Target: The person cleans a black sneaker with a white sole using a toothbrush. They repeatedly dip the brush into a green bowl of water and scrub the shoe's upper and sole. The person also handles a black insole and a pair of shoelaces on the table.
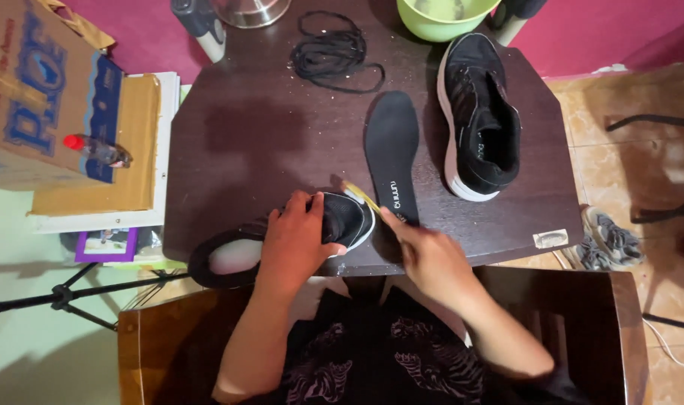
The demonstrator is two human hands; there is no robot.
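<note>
Left fingers: spread over the upper of a black sneaker, clamped down on it, thumb toward the toe.
Left hand: at 7 o'clock of the table, pressing the shoe against the near edge.
Right fingers: closed together around the handle of a yellow brush, blurred.
Right hand: at 6 o'clock of the table, just right of the held shoe's toe.
Brush: its head touches the white-edged toe of the held sneaker, at about 1 o'clock from the left hand.
Held sneaker: lying across the table's near edge, heel hanging off toward 8 o'clock, toe pointing to 2 o'clock.
Insole: black, flat on the table at centre, just beyond the brush.
Second sneaker: black, upright at 2 o'clock, beside the insole.
Laces: black, heaped at 12 o'clock.
Table: dark brown wood.
Green bowl: far edge at 1 o'clock.
Cardboard box: off the table at 9 o'clock.
</note>
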